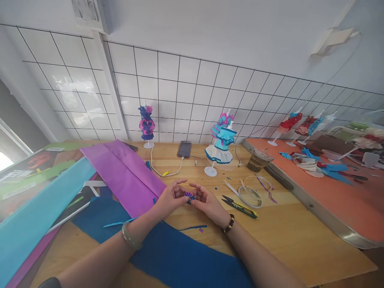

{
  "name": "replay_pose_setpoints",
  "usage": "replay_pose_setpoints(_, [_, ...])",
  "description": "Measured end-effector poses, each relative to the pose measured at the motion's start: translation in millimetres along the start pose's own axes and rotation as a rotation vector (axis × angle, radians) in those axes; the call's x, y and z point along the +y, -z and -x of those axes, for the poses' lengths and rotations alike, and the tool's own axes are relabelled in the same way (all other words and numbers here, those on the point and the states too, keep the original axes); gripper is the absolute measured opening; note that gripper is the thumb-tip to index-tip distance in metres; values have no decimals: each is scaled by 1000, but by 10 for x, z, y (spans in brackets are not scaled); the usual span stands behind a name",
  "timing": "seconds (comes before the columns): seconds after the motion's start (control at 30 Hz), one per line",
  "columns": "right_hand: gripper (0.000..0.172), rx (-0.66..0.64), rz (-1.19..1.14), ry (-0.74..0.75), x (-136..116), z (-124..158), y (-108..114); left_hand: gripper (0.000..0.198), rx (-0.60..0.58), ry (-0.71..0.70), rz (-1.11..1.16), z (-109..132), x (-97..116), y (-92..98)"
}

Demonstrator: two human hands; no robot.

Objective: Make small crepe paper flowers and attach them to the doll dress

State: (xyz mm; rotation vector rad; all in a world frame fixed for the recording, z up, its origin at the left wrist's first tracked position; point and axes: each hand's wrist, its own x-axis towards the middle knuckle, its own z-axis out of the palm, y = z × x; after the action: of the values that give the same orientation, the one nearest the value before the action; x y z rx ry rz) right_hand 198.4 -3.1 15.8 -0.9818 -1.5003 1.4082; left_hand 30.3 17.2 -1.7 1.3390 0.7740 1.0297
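Observation:
Between my fingertips is a small round pleated rosette (189,197), purple at the top and blue below. My left hand (173,197) pinches its left side with thumb and fingers. On the other side, my right hand (209,203) grips it the same way, partly covering it. Below both hands spreads a dark blue sheet (192,256), with a thin blue strip (193,228) and a purple scrap (201,230) near its upper edge. Yellow-green thread snips (241,209) lie to the right of my right hand.
A purple sheet (126,180) and a light blue sheet (51,220) lie at left. Dressed miniature stands, one blue-purple (147,124) and one turquoise-white (220,148), stand behind. A roll of tape (250,198) and a brown cup (259,160) sit right, beside an orange-topped table (330,204).

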Motion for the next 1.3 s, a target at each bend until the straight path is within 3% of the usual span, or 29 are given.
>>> replay_pose_setpoints(0.13, [51, -33, -36, 2, 11, -7, 1, 53, 34, -11, -11, 0, 23, -9])
replay_pose_setpoints(0.43, [47, -5, -70, -50, 19, -21, 2, 54, -43, 28, 7, 9, 58, 3])
replay_pose_setpoints(0.8, [50, 28, -43, -17, 81, -38, -1, 57, -48, 61, 13, 3, 111, -10])
replay_pose_setpoints(1.0, [52, -30, -200, -62, 69, -27, 48, 57, 23, 60, -15, -1, 171, 1])
replay_pose_setpoints(1.3, [50, 36, -149, -82, 64, -51, -5, 56, 13, 17, 29, -19, 28, 12])
